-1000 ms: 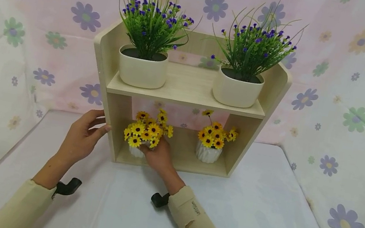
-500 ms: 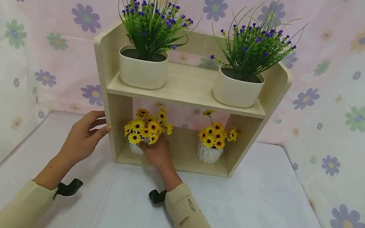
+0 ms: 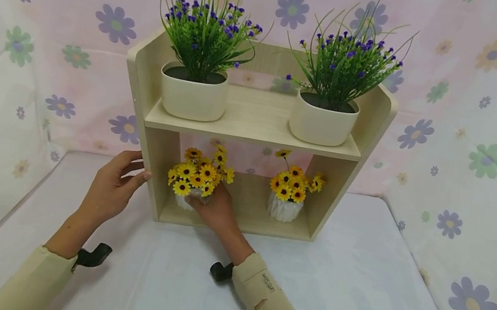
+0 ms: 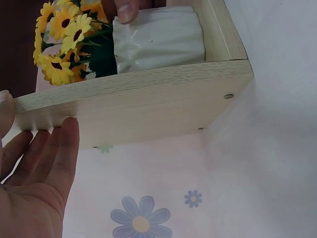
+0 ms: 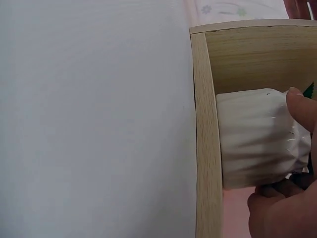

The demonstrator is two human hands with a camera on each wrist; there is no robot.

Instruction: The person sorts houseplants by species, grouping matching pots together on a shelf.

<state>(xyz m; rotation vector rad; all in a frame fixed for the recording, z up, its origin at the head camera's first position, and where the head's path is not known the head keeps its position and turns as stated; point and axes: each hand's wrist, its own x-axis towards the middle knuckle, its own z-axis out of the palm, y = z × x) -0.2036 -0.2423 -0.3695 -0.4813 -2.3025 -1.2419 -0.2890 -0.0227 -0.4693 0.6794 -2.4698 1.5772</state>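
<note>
In the head view my right hand (image 3: 214, 207) grips a white ribbed flowerpot (image 5: 262, 134) of yellow artificial flowers (image 3: 195, 173), on the lower left of a light wooden shelf (image 3: 252, 136). Its thumb (image 5: 299, 106) lies across the pot's rim, and the curled fingers are on the opposite side. Flowers and fingers partly hide the pot. My left hand (image 3: 113, 184) touches the outside of the shelf's left panel (image 4: 143, 106). In the left wrist view those fingertips (image 4: 71, 126) press against the wood, with the thumb by the front edge.
A matching white pot (image 3: 284, 208) of yellow flowers stands at the lower right. Two cream planters (image 3: 194, 95) with purple flowers and grass occupy the upper board. The shelf stands on a white-covered table (image 3: 165, 284), enclosed by flower-patterned cloth (image 3: 453, 152).
The right hand keeps its grip, and the yellow-flower pot has shifted very slightly left and back. The left hand stays against the shelf's side.
</note>
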